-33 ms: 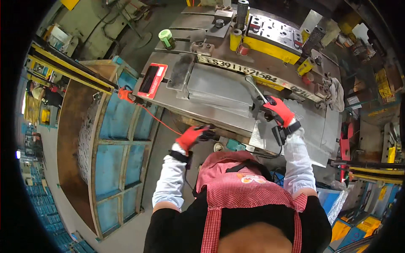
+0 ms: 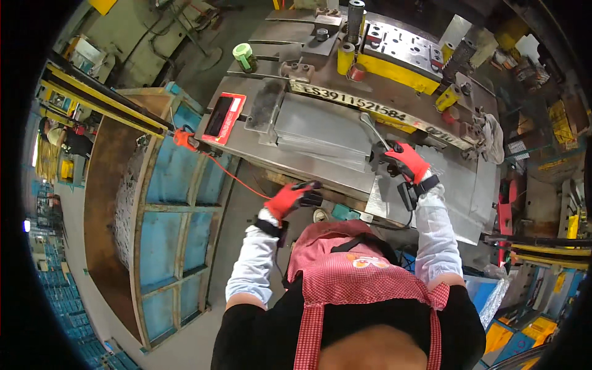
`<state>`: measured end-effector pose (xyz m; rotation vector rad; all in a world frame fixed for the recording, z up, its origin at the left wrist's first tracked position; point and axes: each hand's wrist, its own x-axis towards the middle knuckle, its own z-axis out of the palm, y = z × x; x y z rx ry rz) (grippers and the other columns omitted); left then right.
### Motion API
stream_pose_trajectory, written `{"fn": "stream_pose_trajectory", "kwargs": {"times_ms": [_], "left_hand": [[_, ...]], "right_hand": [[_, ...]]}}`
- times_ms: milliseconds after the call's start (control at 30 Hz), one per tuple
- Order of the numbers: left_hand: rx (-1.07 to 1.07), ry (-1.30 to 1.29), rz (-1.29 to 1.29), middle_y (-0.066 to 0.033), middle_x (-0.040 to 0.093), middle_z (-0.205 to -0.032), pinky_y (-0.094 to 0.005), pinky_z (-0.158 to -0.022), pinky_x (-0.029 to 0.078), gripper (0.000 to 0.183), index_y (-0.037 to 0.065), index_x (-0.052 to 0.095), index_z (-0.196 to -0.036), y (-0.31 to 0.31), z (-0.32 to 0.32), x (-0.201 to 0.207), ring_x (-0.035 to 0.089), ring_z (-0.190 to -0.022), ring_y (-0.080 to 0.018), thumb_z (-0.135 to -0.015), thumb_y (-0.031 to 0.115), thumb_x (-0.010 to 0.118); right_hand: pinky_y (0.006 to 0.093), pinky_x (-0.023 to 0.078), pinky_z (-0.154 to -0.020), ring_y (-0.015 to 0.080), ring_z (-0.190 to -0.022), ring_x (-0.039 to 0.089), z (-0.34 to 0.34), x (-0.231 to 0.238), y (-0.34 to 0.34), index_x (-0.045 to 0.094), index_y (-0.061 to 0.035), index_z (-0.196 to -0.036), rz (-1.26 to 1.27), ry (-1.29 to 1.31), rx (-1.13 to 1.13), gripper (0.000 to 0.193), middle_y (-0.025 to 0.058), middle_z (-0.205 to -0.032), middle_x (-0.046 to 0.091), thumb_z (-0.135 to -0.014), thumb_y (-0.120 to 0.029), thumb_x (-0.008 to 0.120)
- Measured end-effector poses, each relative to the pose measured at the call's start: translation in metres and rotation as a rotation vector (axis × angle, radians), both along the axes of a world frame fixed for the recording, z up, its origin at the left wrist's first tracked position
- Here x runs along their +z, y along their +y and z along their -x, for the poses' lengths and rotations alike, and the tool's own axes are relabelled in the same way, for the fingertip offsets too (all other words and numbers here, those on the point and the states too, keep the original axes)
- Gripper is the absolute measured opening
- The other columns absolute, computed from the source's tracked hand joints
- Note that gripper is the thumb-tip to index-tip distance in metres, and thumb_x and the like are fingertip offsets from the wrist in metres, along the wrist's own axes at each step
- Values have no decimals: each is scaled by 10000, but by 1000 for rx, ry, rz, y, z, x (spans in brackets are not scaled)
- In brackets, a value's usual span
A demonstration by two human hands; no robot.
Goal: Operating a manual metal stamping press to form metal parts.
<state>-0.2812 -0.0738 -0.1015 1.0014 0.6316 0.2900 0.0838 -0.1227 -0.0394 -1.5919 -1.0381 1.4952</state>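
My right hand (image 2: pixel 409 161), in a red and black glove, is closed on a slim metal tool (image 2: pixel 376 132) with a rounded end. The tool's far end lies over the right part of a stack of flat grey metal sheets (image 2: pixel 327 126). More sheets (image 2: pixel 453 188) lie under and beside my right wrist. My left hand (image 2: pixel 292 198), gloved the same way, hangs just off the near edge of the metal table (image 2: pixel 290 160). Its fingers point right, apart, with nothing seen between them.
A press die (image 2: pixel 401 52) with yellow blocks stands at the back. On the left of the table lie a red-framed dark panel (image 2: pixel 224 118) and a green-lidded bottle (image 2: pixel 245 57). A large blue-panelled bin (image 2: pixel 163 240) stands left. A grey cloth (image 2: pixel 491 140) hangs at the right.
My left hand has shifted slightly to the right. My right hand and the tool have hardly moved.
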Motion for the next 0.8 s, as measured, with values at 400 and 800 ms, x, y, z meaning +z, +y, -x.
{"fn": "stream_pose_trajectory", "kwargs": {"times_ms": [400,800], "left_hand": [[270,-141,404,-201,571,-1007,-391,-816,474,651,-58,461,-1099,36,-103,34,585,-901,-293,-817,529,463],[562,-197,300,-180,545,-1084,-387,-833,470,600,-6,477,-1113,14,-104,33,580,-927,-260,-835,523,432]], "right_hand": [[222,405,-514,65,-588,486,20,20,-28,541,-37,-1069,-182,184,-110,271,9,-756,576,-803,-86,529],[210,411,-502,68,-580,506,34,6,-48,569,-42,-1026,-174,226,-173,255,10,-744,576,-789,-139,572]]}}
